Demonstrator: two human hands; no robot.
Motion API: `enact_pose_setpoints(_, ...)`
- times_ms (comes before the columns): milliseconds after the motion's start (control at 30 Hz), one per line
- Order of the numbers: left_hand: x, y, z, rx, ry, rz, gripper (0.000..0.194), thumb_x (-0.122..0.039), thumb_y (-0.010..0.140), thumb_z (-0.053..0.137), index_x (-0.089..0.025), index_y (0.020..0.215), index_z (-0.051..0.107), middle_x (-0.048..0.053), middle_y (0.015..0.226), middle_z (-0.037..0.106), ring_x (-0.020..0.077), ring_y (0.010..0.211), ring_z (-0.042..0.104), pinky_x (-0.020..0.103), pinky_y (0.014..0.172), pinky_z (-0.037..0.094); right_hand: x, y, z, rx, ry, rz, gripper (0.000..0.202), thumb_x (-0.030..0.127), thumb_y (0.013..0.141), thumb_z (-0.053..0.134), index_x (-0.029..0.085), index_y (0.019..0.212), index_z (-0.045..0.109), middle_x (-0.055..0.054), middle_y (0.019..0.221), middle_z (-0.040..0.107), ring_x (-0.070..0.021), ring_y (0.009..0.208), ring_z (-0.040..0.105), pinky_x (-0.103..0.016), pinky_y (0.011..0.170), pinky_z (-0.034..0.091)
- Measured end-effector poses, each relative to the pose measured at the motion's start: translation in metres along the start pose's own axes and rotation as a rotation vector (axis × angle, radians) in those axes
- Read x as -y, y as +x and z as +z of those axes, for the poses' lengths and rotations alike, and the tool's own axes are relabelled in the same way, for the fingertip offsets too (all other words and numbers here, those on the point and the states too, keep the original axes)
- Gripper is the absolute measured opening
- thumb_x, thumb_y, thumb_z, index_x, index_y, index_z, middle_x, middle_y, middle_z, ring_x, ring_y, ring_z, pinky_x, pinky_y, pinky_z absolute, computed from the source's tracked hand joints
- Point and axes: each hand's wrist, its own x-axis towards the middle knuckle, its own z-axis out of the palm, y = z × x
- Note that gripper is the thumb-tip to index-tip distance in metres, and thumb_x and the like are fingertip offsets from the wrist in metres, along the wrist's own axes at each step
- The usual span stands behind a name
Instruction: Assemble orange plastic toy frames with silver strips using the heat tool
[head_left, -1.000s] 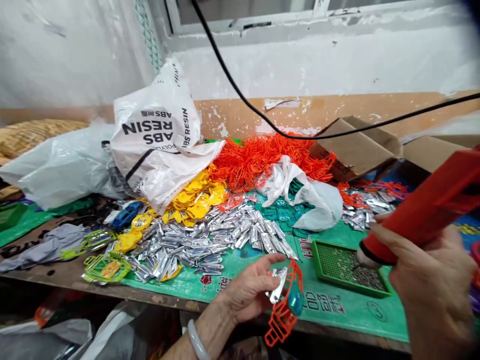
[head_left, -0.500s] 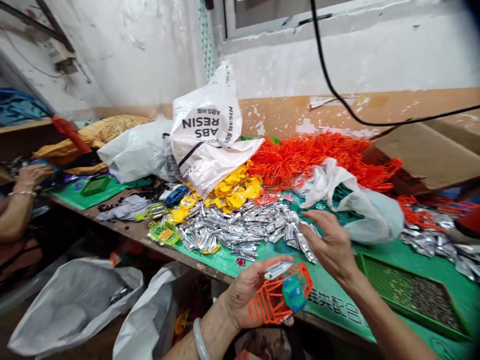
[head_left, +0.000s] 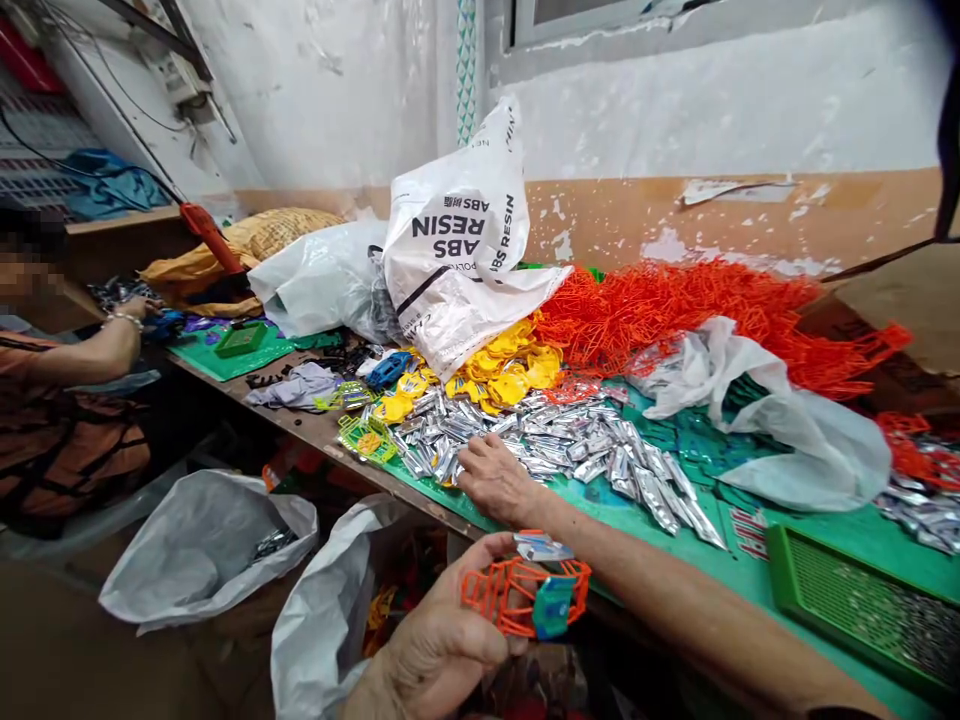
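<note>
My left hand (head_left: 450, 620) is closed round an orange plastic lattice frame (head_left: 495, 585), below the table edge. A teal piece (head_left: 553, 606) sits on the right end of the frame, and a silver piece (head_left: 541, 547) lies along its top. Over the table, my right hand (head_left: 501, 480) reaches to the left with bent fingers, its tips down in a pile of shiny silver pieces (head_left: 600, 440). A few yellow plastic parts (head_left: 517, 360) lie by those fingertips and more are heaped behind. What the right fingers hold, if anything, is hidden.
A heap of orange frames (head_left: 675, 310) and a white resin bag (head_left: 450, 260) stand behind. On the right are a translucent bag (head_left: 817, 450) and a green tray (head_left: 787, 580) of small parts. Open white sacks (head_left: 210, 540) hang below the table; a co-worker (head_left: 75, 400) sits left.
My right hand has moved left across the table, from the right end of the silver pile to its front left. My left hand keeps the frame, now turned and further left in view.
</note>
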Motion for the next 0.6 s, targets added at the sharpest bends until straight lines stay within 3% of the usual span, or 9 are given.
enact_pose_setpoints(67,0.003,0.0,0.0,-0.065,0.037,-0.014,0.053,0.002,0.051,0.078,-0.016,0.1,0.074,0.007,0.092,0.075,0.0126,0.072,0.065,0.02,0.057,0.039,0.003,0.001,0.005,0.029,-0.021,-0.007,0.019,0.018,0.093,0.054,0.014,0.081,0.068,-0.011,0.088,0.065,-0.0243,0.091,0.051,-0.038,0.073,0.033)
enact_pose_setpoints(167,0.007,0.004,-0.001,-0.101,-0.01,-0.031,0.03,-0.014,0.061,0.084,-0.014,0.09,0.076,0.004,0.08,0.073,0.0097,0.064,0.062,0.019,0.053,0.037,0.007,0.001,0.01,0.052,-0.03,-0.016,0.02,0.018,0.094,0.051,0.014,0.082,0.067,-0.01,0.09,0.064,-0.0236,0.09,0.05,-0.038,0.073,0.033)
enact_pose_setpoints(333,0.013,0.007,-0.009,-0.146,0.002,-0.031,0.03,-0.023,0.063,0.087,-0.013,0.088,0.076,0.003,0.07,0.07,0.0066,0.052,0.056,0.017,0.043,0.031,0.005,0.001,0.011,0.039,-0.024,0.042,0.018,0.018,0.095,0.049,0.015,0.088,0.066,-0.009,0.092,0.064,-0.0224,0.089,0.049,-0.037,0.073,0.031)
enact_pose_setpoints(600,0.016,0.011,-0.008,-0.13,0.068,-0.065,0.025,-0.024,0.06,0.087,-0.012,0.08,0.077,0.001,0.063,0.068,0.0064,0.049,0.056,0.017,0.052,0.044,0.002,0.004,0.01,-0.006,-0.008,0.233,0.016,0.021,0.089,0.054,0.015,0.082,0.066,-0.011,0.089,0.063,-0.0233,0.086,0.048,-0.035,0.07,0.027)
